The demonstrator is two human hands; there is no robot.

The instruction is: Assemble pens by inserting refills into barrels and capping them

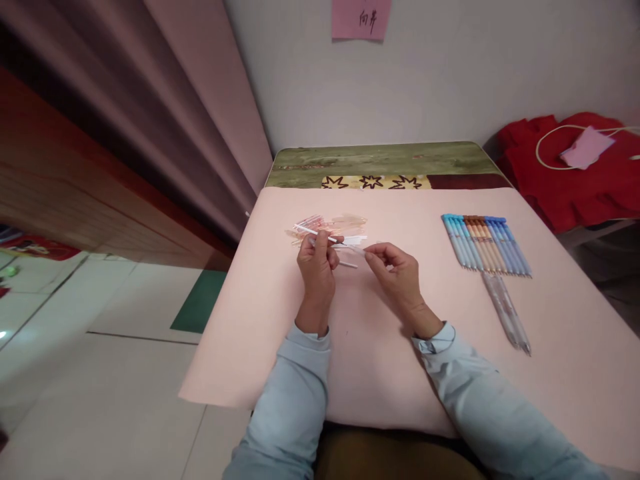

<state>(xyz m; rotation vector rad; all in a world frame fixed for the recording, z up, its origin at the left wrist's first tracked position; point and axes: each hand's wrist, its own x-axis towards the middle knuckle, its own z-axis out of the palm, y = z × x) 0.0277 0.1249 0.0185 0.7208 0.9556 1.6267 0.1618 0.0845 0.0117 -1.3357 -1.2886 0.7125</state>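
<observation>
Over the far middle of the table, my left hand [319, 270] is closed, pinching a thin white pen refill [311, 231] with a dark section near its right end. Facing it, my right hand [400, 273] pinches a slim translucent piece [356, 250], whose kind I cannot make out. The two thin parts meet or nearly meet between my hands; whether they are joined is too small to tell. Just behind my left hand lies a loose pile of clear and pinkish pen parts [345, 223]. A short white stick [349, 265] rests on the tabletop below the held parts.
To the right, a row of pens [485, 247] lies side by side, light blue, brown and darker blue. Several greyish pens [506, 312] lie below it. The table [390, 373] has a pale pink cover. Beyond its right side is a red cloth [545, 167] with a cable.
</observation>
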